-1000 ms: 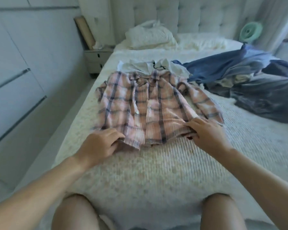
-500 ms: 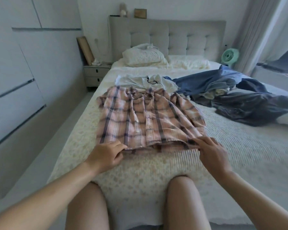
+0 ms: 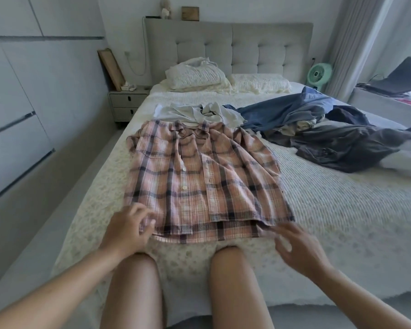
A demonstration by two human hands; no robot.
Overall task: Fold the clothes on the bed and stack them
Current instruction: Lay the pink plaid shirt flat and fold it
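Your left hand (image 3: 126,230) and right hand (image 3: 299,249) have let go of the plaid shirt (image 3: 199,179) hem they pinched half a second ago; both now hover just off it with fingers loose and spread, the right blurred. The shirt lies flat on the bed (image 3: 342,210), hem toward your knees. Beyond it sit a white garment (image 3: 195,112), a blue shirt (image 3: 282,112) and dark clothes (image 3: 347,143), then pillows (image 3: 197,76), a tufted headboard (image 3: 228,46) and a green fan (image 3: 318,73).
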